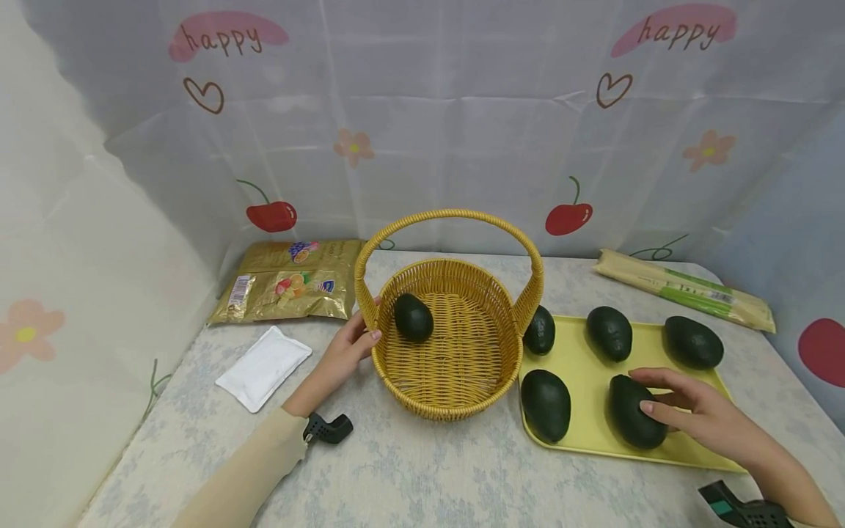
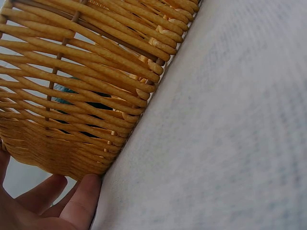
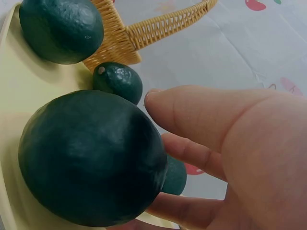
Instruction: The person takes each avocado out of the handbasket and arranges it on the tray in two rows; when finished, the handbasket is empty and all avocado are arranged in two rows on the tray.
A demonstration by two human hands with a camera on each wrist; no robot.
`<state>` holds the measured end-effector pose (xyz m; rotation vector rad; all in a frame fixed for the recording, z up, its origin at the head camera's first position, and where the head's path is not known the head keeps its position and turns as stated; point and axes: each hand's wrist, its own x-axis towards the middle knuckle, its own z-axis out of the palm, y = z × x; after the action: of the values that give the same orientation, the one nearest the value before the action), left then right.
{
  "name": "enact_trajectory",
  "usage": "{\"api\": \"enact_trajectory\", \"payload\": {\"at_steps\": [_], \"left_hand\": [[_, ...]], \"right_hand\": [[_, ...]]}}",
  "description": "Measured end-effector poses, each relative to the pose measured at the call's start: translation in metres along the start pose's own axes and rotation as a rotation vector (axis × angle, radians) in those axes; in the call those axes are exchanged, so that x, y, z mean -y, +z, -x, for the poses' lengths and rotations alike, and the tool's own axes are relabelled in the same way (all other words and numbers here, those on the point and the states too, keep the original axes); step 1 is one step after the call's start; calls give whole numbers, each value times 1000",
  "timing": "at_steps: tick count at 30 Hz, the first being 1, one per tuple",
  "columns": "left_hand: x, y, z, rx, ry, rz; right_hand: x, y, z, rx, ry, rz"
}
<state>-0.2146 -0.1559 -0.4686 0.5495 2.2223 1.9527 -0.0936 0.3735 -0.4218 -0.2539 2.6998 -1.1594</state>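
A yellow woven basket (image 1: 449,411) with a tall handle holds one dark green avocado (image 1: 414,318) at its left side. My left hand (image 1: 346,345) rests against the basket's left outer wall, the fingertips touching the weave low down in the left wrist view. At the right, a pale yellow tray (image 1: 581,381) carries several more avocados. My right hand (image 1: 700,414) is at the front avocado (image 1: 635,414) on it, thumb over its side and fingers spread near its far side. In the right wrist view that avocado (image 3: 91,158) hides some fingertips; firm contact is unclear.
A gold foil package (image 1: 290,282) lies behind on the left, with a white packet (image 1: 264,367) in front of it. A long beige and green pack (image 1: 686,290) lies behind the tray. A printed curtain (image 1: 449,147) hangs at the back of the table.
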Motion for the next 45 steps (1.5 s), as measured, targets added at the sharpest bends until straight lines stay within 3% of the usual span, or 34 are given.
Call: {"api": "enact_trajectory", "payload": {"at_steps": [10,17,24,30,35,42,45], "left_hand": [[-1,-1,0,11,13,19],[-1,0,-1,23,17,50],[-1,0,-1,30,22,52],[-2,0,0,30,22,52],[-3,0,1,13,-7,28],[-3,0,1,15,-12,4],[-3,0,0,17,-13,18]], "right_hand": [[-2,-6,0,3,-21,23],[6,-22,-4,-26,-106,96],[29,-32,-13,-46,-225,142],[63,-29,-26,-72,-311,265],[100,-20,-41,-8,-383,325],[148,-1,-64,207,-398,267],[165,12,-77,256,-426,274]]}}
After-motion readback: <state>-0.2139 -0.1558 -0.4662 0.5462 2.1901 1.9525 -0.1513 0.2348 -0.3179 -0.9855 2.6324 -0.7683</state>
